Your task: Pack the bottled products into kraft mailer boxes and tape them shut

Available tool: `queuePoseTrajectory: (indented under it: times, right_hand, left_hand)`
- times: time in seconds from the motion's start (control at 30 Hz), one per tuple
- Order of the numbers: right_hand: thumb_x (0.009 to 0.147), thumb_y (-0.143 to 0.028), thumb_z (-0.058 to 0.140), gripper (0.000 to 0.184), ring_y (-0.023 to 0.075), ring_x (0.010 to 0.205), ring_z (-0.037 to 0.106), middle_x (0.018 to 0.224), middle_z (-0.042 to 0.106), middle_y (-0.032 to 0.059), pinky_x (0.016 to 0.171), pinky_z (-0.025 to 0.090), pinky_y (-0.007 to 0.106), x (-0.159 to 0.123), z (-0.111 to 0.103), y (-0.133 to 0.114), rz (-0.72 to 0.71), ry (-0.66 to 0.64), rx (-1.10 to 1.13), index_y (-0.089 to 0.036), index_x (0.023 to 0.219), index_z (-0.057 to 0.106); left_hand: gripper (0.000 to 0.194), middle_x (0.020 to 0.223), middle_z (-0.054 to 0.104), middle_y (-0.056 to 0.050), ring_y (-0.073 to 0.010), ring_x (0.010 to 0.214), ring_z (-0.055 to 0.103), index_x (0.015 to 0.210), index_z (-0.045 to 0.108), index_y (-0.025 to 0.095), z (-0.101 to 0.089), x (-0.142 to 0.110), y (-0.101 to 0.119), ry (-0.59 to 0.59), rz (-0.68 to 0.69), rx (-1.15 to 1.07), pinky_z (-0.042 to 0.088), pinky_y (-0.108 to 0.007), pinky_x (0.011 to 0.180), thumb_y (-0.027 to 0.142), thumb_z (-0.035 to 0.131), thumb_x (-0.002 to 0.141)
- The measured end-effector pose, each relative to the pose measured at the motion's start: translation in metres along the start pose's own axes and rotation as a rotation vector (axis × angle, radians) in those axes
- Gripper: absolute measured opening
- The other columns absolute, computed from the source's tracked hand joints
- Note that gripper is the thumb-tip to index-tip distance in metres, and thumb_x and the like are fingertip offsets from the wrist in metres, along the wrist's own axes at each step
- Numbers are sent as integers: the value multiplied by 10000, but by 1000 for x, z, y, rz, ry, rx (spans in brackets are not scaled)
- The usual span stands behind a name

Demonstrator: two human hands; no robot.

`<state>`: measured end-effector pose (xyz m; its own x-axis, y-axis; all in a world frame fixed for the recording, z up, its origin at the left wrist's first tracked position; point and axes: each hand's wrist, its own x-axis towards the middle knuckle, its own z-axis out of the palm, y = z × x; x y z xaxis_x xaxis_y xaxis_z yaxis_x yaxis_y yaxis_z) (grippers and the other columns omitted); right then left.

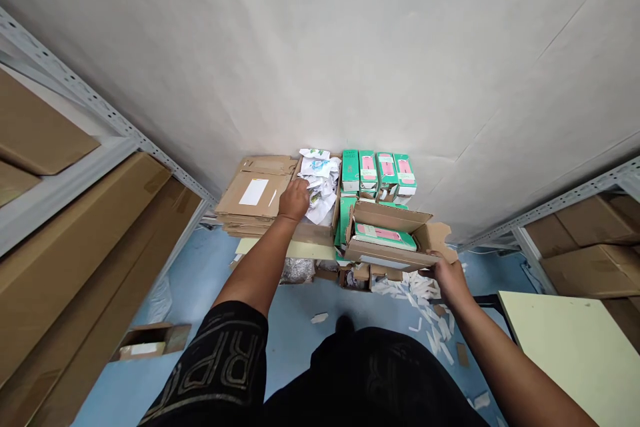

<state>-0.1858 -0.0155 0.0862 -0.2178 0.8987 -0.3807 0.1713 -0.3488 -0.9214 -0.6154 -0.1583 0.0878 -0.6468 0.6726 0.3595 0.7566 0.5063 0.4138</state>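
My right hand (447, 273) grips the right end of an open cardboard box (385, 258), which is tilted toward me. Inside that box lies a green and pink product box (385, 236). My left hand (294, 200) is closed at the left edge of a pile of crumpled white printed packets (321, 183) in another carton; what its fingers hold, if anything, is hidden. Left of it, flattened cardboard boxes (255, 187) are stacked, the top one bearing a white label. Several green and pink boxes (386, 170) stand upright against the wall, behind the held box.
Shelves with large brown cartons (100, 240) line the left side, and more cartons (595, 267) sit on the right rack. A pale yellow tabletop (570, 340) is at lower right. White scraps (425, 300) litter the blue floor, where an open carton (173, 338) lies at left.
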Motion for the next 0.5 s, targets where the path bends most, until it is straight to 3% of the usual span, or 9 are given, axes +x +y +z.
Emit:
queuePoseTrajectory:
  times: [0.13,0.5]
  right_hand:
    - [662,-343,747,280,242,801,749,811,758,38,580,640,305,-1,-1,1,-4,-10,2,-166,874,699]
    - [633,-352,769,323,247,804,748,818,751,27,578,649,322,-9,0,-5,16,14,25,-186,895,680]
  left_hand:
    - [248,1244,665,-148,-301,1125,647,1199,588,198,4,3,8,56,-171,-88,475,-371,932,158,468,985]
    - [150,1136,631,-123,-251,1078,620,1111,532,208,42,-9,6,11,-214,-287,488,-375,949,200,503,963]
